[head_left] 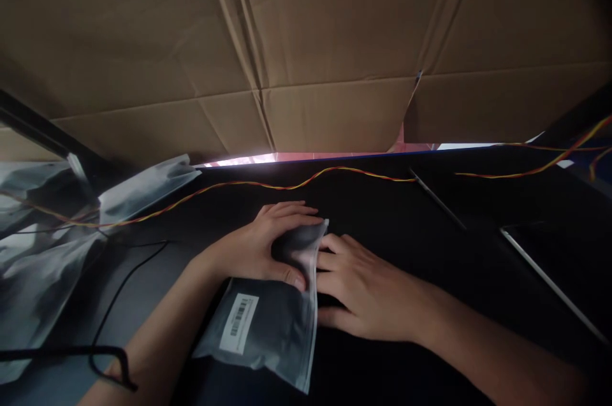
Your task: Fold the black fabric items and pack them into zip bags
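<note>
A translucent zip-top plastic bag (280, 329) lies on the black table, its white barcode label (239, 323) facing up near the left end. My left hand (261, 243) grips the far part of the bag, with the thumb pressed on the top face and the fingers along the far side. My right hand (366, 285) is at the bag's right, sealed-looking edge, its curled fingers meeting that edge. The right fingertips are partly hidden by the plastic, so whether they are inside or under it is unclear. A dark content fills the bag and cannot be made out.
More translucent bags (38, 291) lie at the left, with another pale bag (148, 192) behind. A twisted red-yellow wire (287, 187) crosses the back. A black cable (119, 288) loops at left. Dark flat slabs (549, 278) lie right. Cardboard (325, 43) hangs behind.
</note>
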`<state>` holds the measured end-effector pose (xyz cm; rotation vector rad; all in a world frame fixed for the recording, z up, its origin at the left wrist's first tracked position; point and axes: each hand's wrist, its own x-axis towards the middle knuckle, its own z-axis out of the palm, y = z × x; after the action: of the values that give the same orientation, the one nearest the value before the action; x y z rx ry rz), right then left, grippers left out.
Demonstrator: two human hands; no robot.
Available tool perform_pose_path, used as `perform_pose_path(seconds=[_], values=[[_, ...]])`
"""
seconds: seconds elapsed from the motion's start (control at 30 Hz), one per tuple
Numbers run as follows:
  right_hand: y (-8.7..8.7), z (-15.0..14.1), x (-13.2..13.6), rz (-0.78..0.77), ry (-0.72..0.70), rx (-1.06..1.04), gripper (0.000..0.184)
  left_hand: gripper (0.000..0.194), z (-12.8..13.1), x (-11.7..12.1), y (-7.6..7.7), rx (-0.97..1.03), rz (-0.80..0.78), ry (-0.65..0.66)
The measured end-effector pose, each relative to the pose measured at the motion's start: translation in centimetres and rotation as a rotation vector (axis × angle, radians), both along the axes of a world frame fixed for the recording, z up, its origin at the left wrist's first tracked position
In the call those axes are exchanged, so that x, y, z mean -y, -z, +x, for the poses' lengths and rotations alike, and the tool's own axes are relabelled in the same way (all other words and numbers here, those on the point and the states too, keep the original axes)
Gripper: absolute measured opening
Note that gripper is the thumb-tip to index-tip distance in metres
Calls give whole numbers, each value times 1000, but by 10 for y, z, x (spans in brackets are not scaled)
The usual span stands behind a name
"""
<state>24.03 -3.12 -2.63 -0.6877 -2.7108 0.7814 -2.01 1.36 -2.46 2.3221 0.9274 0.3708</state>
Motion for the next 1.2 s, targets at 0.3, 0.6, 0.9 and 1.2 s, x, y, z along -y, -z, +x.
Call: perform_pose_path(seconds=[0.3,0.6,0.9,1.2], values=[[-2,6,-8,-45,-113,-87,25,98,4,5,-7,0,4,-81],[4,9,-13,15,255,-241,37,57,14,10,-14,54,-29,-295],[2,21,-25,-578,320,-230,111,47,25,21,-17,182,-4,-331],[-6,15,-17,-784,248,-163,37,47,26,22,-20,325,178,-396]])
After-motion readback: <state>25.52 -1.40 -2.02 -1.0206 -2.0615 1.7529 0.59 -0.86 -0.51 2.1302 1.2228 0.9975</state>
